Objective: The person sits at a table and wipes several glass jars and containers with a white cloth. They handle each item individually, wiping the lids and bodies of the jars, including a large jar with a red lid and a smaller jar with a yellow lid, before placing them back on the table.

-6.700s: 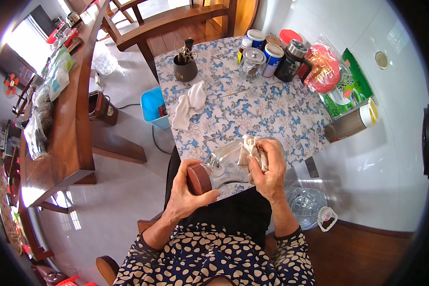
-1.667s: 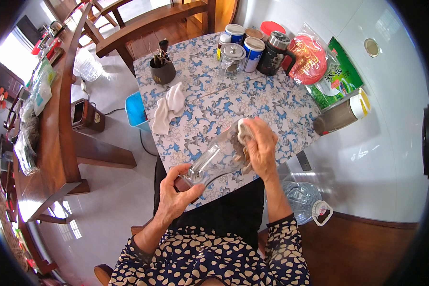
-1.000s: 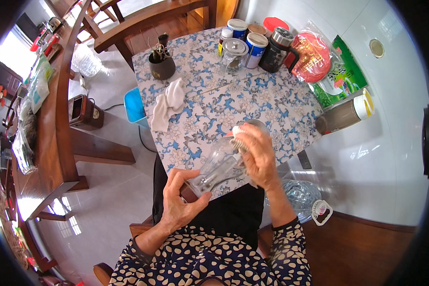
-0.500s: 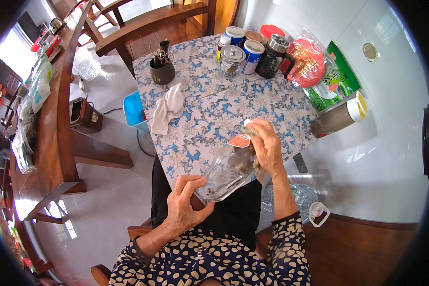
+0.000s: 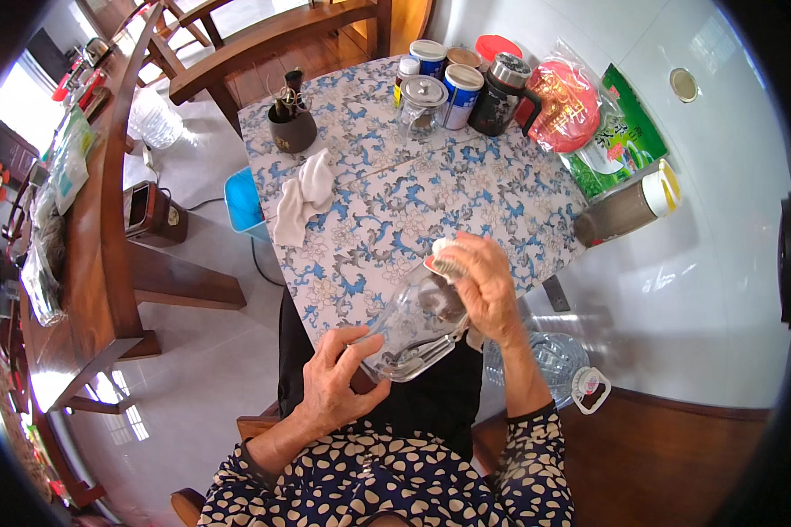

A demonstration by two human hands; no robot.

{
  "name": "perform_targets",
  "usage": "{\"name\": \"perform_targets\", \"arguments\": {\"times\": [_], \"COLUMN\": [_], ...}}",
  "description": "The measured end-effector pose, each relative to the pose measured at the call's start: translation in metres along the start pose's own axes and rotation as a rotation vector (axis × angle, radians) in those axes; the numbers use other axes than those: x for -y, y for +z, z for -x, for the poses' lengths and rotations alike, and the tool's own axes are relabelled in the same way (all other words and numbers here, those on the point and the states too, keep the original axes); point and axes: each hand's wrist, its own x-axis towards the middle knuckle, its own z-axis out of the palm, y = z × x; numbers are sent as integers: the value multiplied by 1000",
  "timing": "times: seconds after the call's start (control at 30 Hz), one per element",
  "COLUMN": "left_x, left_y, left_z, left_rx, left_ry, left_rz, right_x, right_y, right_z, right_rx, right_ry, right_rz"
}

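Note:
A clear, see-through container [image 5: 409, 325] is tilted over the near edge of the table. My left hand [image 5: 338, 373] is closed around its lower, brown end, thumb below and fingers above. At its upper end my right hand [image 5: 483, 285] is closed on a crumpled pale cloth [image 5: 446, 249], pressing it against the container's side. A red and white label [image 5: 430, 263] peeks out beside the cloth, mostly covered by it. On the table to the left lies a white cloth [image 5: 304, 198], apart from both hands.
The patterned table [image 5: 369, 211] bears a dark pot [image 5: 292, 132], a lidded glass jar [image 5: 423, 107], several cans, a dark thermos [image 5: 501, 95], a red bagged package [image 5: 564, 105], a green packet [image 5: 633, 123] and a yellow-capped bottle [image 5: 628, 209]. A large water bottle [image 5: 549, 364] stands below right.
My right hand has shifted slightly left and down with the cloth, which now covers most of the red label. The container has turned a little; my left hand keeps its hold.

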Motion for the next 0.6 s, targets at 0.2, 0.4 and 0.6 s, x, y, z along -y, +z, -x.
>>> {"name": "perform_targets", "arguments": {"times": [0.2, 0.4, 0.6], "left_x": [-2, 11, 11], "left_y": [1, 6, 17], "left_z": [-7, -4, -10], "left_rx": [75, 53, -248], "left_ry": [-123, -397, -551], "left_rz": [173, 474, 1173], "right_x": [-21, -18, -23], "right_y": [11, 13, 21], "right_z": [-10, -12, -3], "right_rx": [-172, -274, -489], "right_ry": [222, 360, 415], "right_rz": [-141, -207, -170]}}
